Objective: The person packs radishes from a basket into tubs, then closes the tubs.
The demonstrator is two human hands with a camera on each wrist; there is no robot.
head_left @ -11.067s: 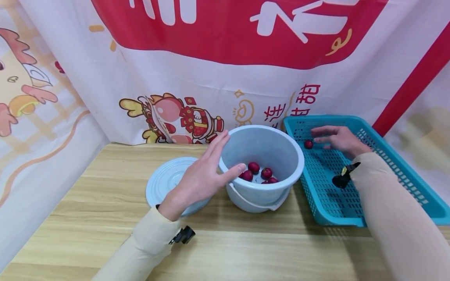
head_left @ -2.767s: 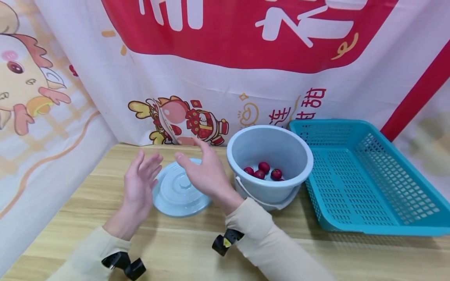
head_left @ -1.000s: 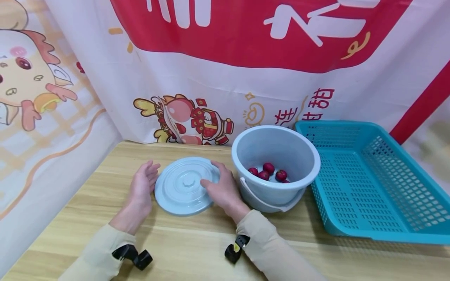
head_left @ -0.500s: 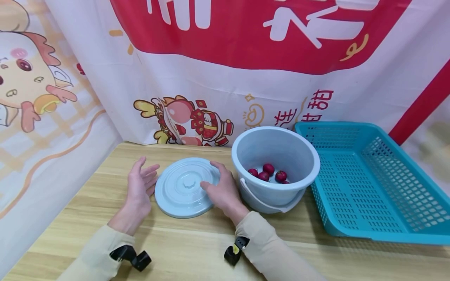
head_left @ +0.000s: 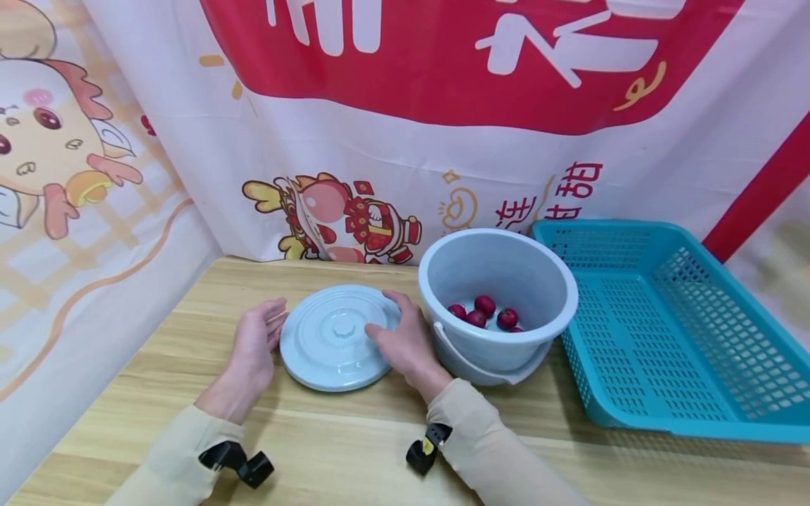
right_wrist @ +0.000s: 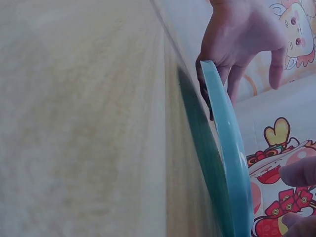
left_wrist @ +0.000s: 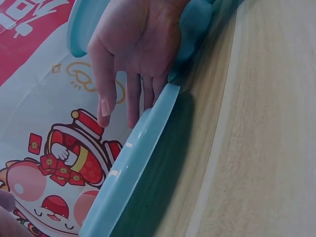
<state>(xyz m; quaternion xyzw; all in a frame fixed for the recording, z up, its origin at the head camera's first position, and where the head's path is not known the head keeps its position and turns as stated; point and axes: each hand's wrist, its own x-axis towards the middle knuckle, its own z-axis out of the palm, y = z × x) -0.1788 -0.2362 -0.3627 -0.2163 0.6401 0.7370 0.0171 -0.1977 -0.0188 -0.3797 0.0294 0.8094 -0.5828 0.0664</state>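
Between both hands is a pale blue round bucket lid (head_left: 329, 351) with a small central knob. My left hand (head_left: 249, 348) holds its left rim, palm turned inward. At the opposite rim, my right hand (head_left: 410, 344) holds it, thumb over the top. In the left wrist view the lid (left_wrist: 131, 158) stands tilted over the table with a dark shadow below, and the right hand (left_wrist: 136, 42) grips its far end. The right wrist view has the left hand (right_wrist: 239, 34) at the far rim of the lid (right_wrist: 229, 153), a finger on its underside.
Right of the lid stands a matching pale blue bucket (head_left: 496, 358), uncovered, its handle down. Several small dark-red fruits (head_left: 485, 305) lie inside. A teal perforated basket (head_left: 652, 337) sits farther right. A printed cloth (head_left: 392, 169) hangs behind the wooden table (head_left: 329, 450).
Earlier, the right hand reached for a red fruit in the basket, which now holds none. Both hands came to the lid's sides. Over the last half second the lid has tilted and risen slightly.
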